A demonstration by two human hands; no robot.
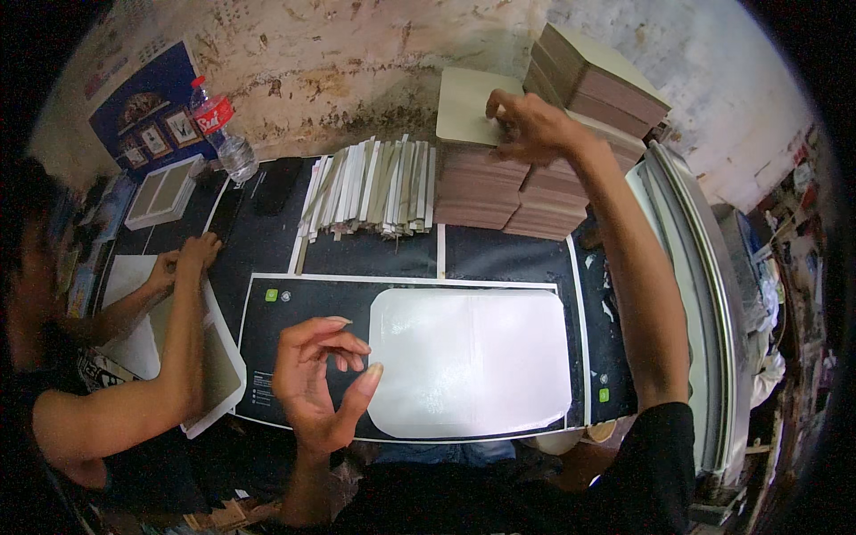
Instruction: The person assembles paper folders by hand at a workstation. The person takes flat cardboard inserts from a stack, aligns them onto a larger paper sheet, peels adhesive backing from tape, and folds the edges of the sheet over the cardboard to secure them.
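Our left hand, empty, thumb and fingers parted, hovers beside the glossy white round-cornered sheet on the black-covered desk, while our right hand, its grip unclear, curls over the grey-brown cardboard stack, whose boards look light, stiff, best lifted by an edge.

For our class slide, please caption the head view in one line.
Right hand at stacked boards, left hand raised by the left edge of a white sheet on a black tabletop.
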